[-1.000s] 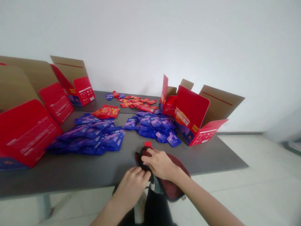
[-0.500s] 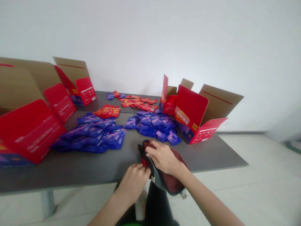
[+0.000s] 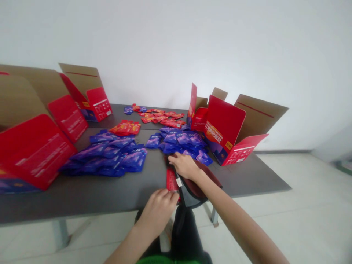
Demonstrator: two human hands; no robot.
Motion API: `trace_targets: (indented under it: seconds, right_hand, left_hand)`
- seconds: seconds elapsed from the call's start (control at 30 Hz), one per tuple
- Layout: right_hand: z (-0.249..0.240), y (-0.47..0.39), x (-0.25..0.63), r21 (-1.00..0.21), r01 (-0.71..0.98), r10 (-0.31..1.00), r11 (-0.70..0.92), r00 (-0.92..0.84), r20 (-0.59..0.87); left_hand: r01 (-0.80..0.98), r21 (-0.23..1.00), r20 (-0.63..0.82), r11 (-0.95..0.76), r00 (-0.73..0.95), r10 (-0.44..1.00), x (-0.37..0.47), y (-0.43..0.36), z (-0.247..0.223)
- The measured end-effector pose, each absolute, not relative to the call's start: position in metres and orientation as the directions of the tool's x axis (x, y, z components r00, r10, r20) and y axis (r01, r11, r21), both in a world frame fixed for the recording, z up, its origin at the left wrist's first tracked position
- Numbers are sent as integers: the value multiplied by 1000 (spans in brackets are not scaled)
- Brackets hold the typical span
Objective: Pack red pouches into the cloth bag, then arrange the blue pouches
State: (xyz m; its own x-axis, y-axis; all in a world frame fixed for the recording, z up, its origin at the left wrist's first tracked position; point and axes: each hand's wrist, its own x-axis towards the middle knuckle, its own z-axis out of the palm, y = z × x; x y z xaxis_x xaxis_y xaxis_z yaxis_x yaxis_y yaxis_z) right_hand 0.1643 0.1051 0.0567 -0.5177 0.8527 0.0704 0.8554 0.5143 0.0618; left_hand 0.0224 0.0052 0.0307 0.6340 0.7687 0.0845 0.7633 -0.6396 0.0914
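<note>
While cartons (image 3: 224, 121) stand open, a red packet (image 3: 171, 179) borders the held pouch (image 3: 194, 188).

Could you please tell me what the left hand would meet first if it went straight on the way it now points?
Beyond the red packet at its fingertips, the left hand would probably first meet the maroon pouch-like item, near its black edge; the exact depth is unclear.
</note>
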Motion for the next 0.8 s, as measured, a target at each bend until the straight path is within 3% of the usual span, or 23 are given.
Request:
trace_targets:
  seconds: [0.17, 0.3, 0.43, 0.53, 0.63, 0.73, 0.8]
  right_hand:
    - [76, 62, 172, -17, 797, 781, 604, -587, 215]
    - [61, 45, 177, -40, 758, 756, 651, -642, 131]
    - [42, 69, 176, -3, 813, 810, 583, -581, 83]
    - [43, 90, 177, 49, 864, 860, 501, -503, 84]
    - [52, 91, 185, 37, 897, 883, 441, -441, 163]
    - [64, 75, 201, -112, 907, 856, 405, -334, 394]
    - [70, 62, 212, -232, 882, 812, 410, -237, 533]
  left_hand:
    - [775, 115, 90, -622, 615, 783, 22, 4, 26]
    - [773, 58, 156, -631, 617, 771, 22, 3, 20]
    - [739, 59, 248, -671, 640, 727, 21, 6, 17]
    - [717, 202, 418, -667, 553, 721, 19, 9, 13]
    - [716, 375, 528, -589, 357, 771, 15, 12, 10]
    - [561, 728, 450, -394, 44, 892, 7, 16, 7]
    - [386, 886, 326, -258, -121, 938, 1, 17, 3]
